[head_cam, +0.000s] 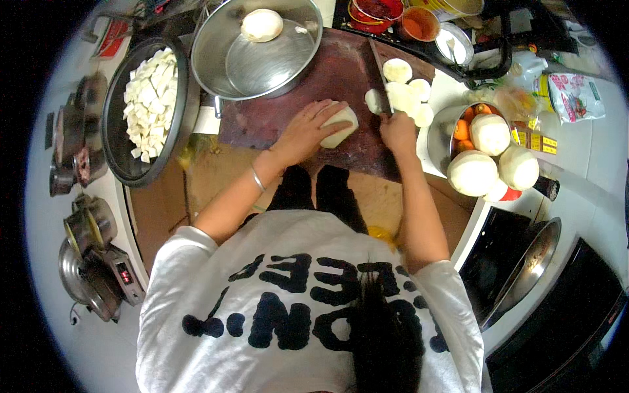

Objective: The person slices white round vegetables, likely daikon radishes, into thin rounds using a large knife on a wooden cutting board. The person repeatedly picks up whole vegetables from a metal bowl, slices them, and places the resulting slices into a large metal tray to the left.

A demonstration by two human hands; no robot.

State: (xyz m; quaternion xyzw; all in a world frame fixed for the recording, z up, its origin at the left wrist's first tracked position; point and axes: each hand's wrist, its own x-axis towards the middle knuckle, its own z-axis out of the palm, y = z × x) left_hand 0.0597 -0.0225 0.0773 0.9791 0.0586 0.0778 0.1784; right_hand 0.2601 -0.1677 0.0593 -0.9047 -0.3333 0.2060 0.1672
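Observation:
On a dark reddish-brown cutting board [290,123], my left hand [300,135] rests over a peeled white root vegetable [338,128], fingers spread across it and gripping it. The vegetable's right side has a flat face. My right hand [399,131] is closed around the handle of a kitchen knife [381,73], whose blade points away from me. The blade stands to the right of the vegetable, apart from it. Several round white slices [404,96] lie overlapped beyond the blade, and one single slice [373,101] lies just left of it.
A steel basin [255,91] holding one peeled vegetable [262,25] overlaps the board's far left. Left of it, a black pan [113,132] contains white cubes [151,105]. At right, a steel pot [439,140] has carrots [462,129] and peeled vegetables [472,173]. A wok [528,270] stands nearer.

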